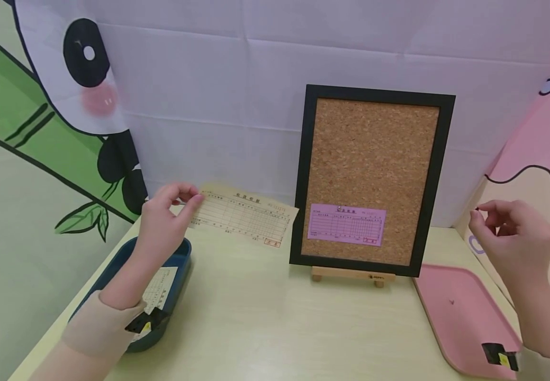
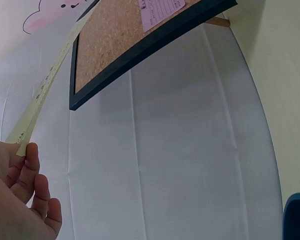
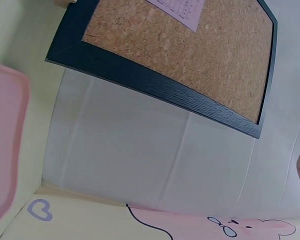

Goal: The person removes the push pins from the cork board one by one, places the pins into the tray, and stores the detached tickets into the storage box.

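— Where's the yellow slip right now?

— Left of centre in the head view, held up off the table. The left hand pinches its left edge between thumb and fingertips, and the rest hangs out toward the corkboard.

— How would it handle, you reckon?

— Very light, thin and floppy; I'd judge it creases or tears easily. Held by 1 edge it droops and catches air, so a pinch at a corner or along the edge suits it.

— And the right hand?

— Far right, raised above the pink tray, fingers curled, thumb and forefinger nipping something tiny and dark, maybe a pin; too small to be sure.

— What else is on the board?

— 1 purple slip, low on the cork. A blue tray sits lower left, under the left wrist, with another paper in it.
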Demonstrator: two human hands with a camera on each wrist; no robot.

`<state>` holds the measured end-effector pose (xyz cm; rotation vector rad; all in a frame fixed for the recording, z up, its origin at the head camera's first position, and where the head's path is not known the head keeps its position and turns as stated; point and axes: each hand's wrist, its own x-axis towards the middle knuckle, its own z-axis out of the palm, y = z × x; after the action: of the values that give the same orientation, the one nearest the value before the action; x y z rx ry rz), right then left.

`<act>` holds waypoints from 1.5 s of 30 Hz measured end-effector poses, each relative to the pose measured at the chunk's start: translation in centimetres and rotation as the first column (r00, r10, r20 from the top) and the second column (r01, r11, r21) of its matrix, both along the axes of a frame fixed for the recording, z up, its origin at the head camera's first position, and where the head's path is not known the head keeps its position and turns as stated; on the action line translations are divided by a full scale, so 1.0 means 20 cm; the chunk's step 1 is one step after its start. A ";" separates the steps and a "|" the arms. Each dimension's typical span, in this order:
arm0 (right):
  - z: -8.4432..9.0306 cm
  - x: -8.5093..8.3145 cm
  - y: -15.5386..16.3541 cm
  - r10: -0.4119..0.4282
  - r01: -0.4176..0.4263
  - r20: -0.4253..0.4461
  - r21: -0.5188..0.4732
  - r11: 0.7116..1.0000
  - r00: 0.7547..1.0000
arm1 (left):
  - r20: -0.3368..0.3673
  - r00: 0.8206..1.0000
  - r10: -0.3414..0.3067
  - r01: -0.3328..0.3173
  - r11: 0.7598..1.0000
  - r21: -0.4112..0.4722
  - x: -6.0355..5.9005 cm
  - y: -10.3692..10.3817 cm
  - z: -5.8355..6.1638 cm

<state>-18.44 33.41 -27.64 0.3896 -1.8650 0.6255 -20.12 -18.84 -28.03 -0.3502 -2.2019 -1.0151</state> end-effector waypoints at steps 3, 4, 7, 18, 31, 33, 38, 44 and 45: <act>-0.04 0.01 0.03 -0.003 0.003 0.029 -0.007 1.000 1.000 | -0.002 1.000 0.018 -0.018 1.000 -0.019 0.01 -0.05 -0.01; -0.05 0.01 0.03 -0.002 0.002 0.036 -0.013 1.000 0.999 | -0.001 1.000 0.022 -0.022 0.999 -0.025 0.02 -0.06 -0.02; -0.10 0.01 0.06 0.003 0.000 0.067 -0.041 0.999 0.998 | 0.004 0.999 0.042 -0.041 0.998 -0.048 0.02 -0.11 -0.03; -0.24 0.02 0.14 0.004 0.021 0.232 -0.109 0.994 0.973 | 0.047 0.995 0.092 -0.084 0.984 -0.155 0.03 -0.29 -0.12; -0.35 0.04 0.22 -0.010 0.070 0.432 -0.123 0.990 0.902 | 0.106 0.985 0.136 -0.096 0.944 -0.317 0.02 -0.53 -0.17; -0.37 0.04 0.24 -0.003 0.063 0.459 -0.116 0.991 0.888 | 0.136 0.980 0.143 -0.090 0.937 -0.339 0.02 -0.57 -0.18; -0.41 0.04 0.29 0.013 0.039 0.532 -0.086 0.996 0.847 | 0.203 0.969 0.138 -0.050 0.920 -0.388 0.00 -0.69 -0.20; -0.47 0.03 0.36 0.021 0.005 0.578 -0.043 0.999 0.816 | 0.248 0.963 0.110 0.015 0.891 -0.453 -0.02 -0.78 -0.19; -0.48 0.03 0.37 0.023 0.001 0.585 -0.041 0.999 0.811 | 0.256 0.961 0.105 0.026 0.888 -0.460 -0.02 -0.79 -0.19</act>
<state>-17.91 40.83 -37.22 0.1855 -2.4366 0.8584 -20.61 -34.72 -31.75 -0.3888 -2.6902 -0.5263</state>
